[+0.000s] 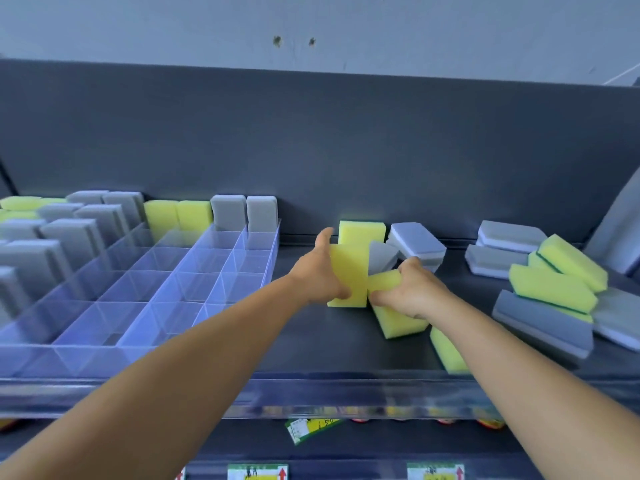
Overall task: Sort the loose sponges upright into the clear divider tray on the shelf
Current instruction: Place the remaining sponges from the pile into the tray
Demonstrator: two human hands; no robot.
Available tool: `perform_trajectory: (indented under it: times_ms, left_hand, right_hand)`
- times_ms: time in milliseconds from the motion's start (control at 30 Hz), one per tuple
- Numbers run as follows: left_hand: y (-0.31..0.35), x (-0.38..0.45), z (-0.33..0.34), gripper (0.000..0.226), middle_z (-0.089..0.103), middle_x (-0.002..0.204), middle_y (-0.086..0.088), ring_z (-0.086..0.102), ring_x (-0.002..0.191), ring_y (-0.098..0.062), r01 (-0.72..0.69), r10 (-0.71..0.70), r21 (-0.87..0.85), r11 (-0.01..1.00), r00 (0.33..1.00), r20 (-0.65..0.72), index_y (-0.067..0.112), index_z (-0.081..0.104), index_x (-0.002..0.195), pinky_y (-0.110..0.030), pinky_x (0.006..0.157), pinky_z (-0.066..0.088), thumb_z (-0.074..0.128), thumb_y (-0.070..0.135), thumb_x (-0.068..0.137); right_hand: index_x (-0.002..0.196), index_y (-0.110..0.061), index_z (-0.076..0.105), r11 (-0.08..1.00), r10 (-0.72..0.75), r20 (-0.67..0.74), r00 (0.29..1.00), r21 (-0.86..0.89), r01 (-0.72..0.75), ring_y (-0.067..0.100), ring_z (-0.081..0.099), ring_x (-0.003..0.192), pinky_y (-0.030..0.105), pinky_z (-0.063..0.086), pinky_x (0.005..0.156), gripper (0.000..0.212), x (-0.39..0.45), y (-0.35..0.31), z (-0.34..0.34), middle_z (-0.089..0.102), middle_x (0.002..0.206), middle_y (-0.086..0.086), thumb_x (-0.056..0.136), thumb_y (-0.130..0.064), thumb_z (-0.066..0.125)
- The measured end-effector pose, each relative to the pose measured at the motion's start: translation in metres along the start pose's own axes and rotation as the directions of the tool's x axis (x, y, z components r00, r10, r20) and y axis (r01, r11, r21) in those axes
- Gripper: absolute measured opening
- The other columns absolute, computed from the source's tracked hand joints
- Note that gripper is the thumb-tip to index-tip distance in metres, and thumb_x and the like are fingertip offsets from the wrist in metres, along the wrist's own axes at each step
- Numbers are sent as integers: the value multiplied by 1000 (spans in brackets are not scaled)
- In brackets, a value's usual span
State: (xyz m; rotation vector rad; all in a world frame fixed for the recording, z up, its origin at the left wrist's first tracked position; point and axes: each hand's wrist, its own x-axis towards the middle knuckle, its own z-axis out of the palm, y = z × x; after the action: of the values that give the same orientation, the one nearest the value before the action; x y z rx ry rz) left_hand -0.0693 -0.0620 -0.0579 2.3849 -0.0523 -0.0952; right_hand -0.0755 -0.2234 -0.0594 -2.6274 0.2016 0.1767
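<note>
The tray (221, 258) has open slots by its right edge. Both hands reach out: left hand (320, 275) grips an upright yellow sponge (349, 275), right hand (412, 289) grips another sponge (382, 280).

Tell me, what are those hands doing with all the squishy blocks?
A person is sorting sponges on a shelf. The left hand grips an upright yellow sponge, and the right hand grips another yellow sponge beside it. The clear divider tray to the left holds upright sponges in its back and left slots; its near slots are empty. More loose grey and yellow sponges lie piled at the right.
</note>
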Motion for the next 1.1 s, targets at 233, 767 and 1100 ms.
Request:
perform_trajectory:
  times_ms: [233, 767, 1100]
  left_hand:
    - [3, -9, -35, 50, 54, 105, -4, 58, 84, -22, -187, 194, 57, 981, 969, -153, 25, 42, 127, -34, 67, 53, 66, 21, 84]
    - [-78, -30, -185, 34, 59, 112, 3, 50, 93, -12, -203, 308, 308, 929, 887, -345, 21, 61, 118, -19, 80, 33, 66, 25, 85]
    - [-154, -24, -267, 42, 59, 124, -1, 53, 114, -20, -104, 249, 406, 908, 913, -323, 22, 58, 125, -19, 84, 34, 65, 19, 84]
  right_hand:
    - [128, -27, 48, 968, -180, -69, 981, 163, 189, 20, 58, 78, 28, 44, 60, 47, -4, -13, -19, 61, 100, 1, 83, -35, 62]
    - [120, -30, 57, 787, -504, -372, 780, 175, 592, 14, 49, 88, 20, 35, 66, 34, -15, -162, 9, 49, 110, -4, 87, -22, 61]
    - [115, -26, 60, 733, -552, -370, 747, 212, 647, 16, 54, 85, 27, 42, 75, 33, -4, -258, 59, 52, 110, -3, 84, -16, 63]
